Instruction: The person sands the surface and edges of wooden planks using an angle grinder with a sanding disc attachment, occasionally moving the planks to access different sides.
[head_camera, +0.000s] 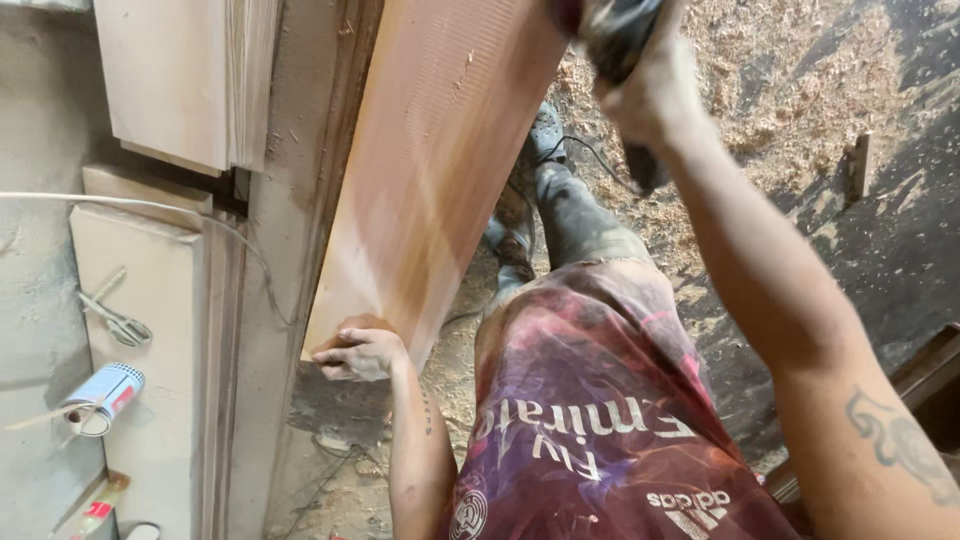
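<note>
Right forearm, tattooed, crosses the view from 5 o'clock up to 1 o'clock, where the right hand (650, 85) is closed around a dark power tool (615, 35) at the top edge; the tool is blurred and partly cut off, its cord (590, 155) trailing down at 12 o'clock. Left hand (362, 352), near 7 o'clock of centre, has its fingers curled against the lower end of a long reddish wooden board (430, 160), which slants up toward 12 o'clock. Sawdust (780, 90) covers the floor at 2 o'clock. Scissors (118, 320) and a can (105, 397) lie on a pale shelf (165, 300) at 9 o'clock.
</note>
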